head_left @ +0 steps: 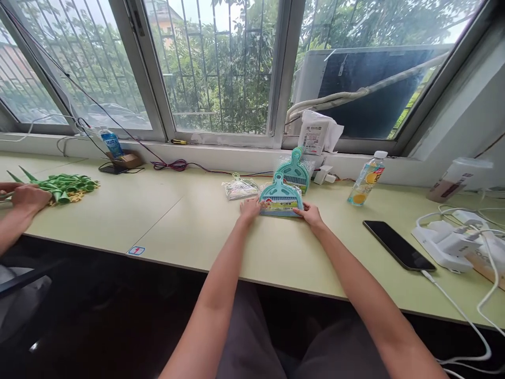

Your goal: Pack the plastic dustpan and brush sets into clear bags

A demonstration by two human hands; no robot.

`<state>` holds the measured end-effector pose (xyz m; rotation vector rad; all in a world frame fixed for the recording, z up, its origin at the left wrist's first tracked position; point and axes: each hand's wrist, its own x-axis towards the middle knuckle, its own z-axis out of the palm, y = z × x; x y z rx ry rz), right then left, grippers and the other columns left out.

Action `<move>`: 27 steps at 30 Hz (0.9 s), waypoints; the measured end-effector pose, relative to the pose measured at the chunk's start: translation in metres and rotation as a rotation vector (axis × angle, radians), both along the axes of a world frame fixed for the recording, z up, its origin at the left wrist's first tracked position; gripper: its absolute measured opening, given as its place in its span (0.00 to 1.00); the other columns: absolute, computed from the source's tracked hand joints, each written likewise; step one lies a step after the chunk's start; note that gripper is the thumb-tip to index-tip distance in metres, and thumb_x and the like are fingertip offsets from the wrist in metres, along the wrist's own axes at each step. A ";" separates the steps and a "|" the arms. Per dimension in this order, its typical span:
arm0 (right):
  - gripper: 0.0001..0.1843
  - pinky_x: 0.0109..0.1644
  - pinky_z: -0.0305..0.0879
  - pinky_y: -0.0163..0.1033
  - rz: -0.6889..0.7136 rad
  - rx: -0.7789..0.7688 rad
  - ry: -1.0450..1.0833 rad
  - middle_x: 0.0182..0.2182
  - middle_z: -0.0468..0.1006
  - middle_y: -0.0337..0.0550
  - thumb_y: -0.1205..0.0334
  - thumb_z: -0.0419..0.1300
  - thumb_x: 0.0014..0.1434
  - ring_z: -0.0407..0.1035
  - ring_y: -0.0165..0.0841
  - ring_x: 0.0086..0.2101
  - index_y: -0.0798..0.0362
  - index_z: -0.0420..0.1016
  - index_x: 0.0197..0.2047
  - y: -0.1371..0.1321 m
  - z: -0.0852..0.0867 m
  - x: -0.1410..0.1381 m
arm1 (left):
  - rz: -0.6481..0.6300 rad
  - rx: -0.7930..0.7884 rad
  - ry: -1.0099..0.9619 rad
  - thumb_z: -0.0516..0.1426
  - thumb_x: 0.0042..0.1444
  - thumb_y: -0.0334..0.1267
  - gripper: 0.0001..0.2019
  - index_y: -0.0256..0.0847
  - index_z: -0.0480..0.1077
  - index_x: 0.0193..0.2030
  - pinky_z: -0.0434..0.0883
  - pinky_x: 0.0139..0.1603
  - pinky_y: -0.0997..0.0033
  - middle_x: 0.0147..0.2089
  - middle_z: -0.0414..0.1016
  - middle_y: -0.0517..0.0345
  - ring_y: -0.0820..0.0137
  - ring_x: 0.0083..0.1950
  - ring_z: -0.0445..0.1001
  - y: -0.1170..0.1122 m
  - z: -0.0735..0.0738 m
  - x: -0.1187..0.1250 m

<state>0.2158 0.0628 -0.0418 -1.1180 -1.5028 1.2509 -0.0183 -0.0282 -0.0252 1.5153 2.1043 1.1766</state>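
Note:
A teal mini dustpan set (281,196) with a brush and a printed label lies on the pale table in front of me, its handle pointing to the window. My left hand (250,209) grips its left edge with closed fingers. At the lower right corner my right hand (310,215) pinches it between thumb and fingers. Just behind it, a second teal dustpan set (295,169) in clear wrapping leans near the sill. To the left of both lies a flat packet (240,188) in clear plastic with a pale green loop on top.
At right stand a drink bottle (366,179), a phone (398,245) on a cable and a power strip (445,245). A white package (315,132) rests by the window. Far left, another person's hand (31,199) touches green cone-shaped pieces (69,187). Cables run along the wall.

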 end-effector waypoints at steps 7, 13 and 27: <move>0.32 0.43 0.77 0.47 -0.013 0.061 -0.039 0.40 0.84 0.49 0.59 0.74 0.40 0.79 0.42 0.39 0.55 0.77 0.50 0.006 -0.013 0.001 | 0.193 -0.147 0.527 0.42 0.65 0.37 0.25 0.43 0.62 0.66 0.33 0.72 0.39 0.73 0.51 0.47 0.56 0.75 0.44 0.005 -0.001 -0.048; 0.30 0.48 0.75 0.51 0.069 0.108 -0.005 0.39 0.84 0.47 0.54 0.74 0.39 0.79 0.42 0.39 0.52 0.76 0.47 0.003 -0.015 -0.001 | 0.107 -0.181 0.643 0.46 0.62 0.36 0.23 0.37 0.67 0.62 0.50 0.67 0.41 0.66 0.63 0.39 0.52 0.69 0.57 0.006 0.010 -0.090; 0.23 0.46 0.74 0.47 0.128 0.109 0.021 0.35 0.83 0.43 0.62 0.74 0.40 0.78 0.39 0.37 0.50 0.71 0.39 -0.011 -0.004 -0.003 | -0.115 -0.119 0.722 0.56 0.56 0.40 0.10 0.45 0.78 0.40 0.64 0.57 0.56 0.40 0.79 0.52 0.59 0.45 0.75 -0.090 0.028 -0.059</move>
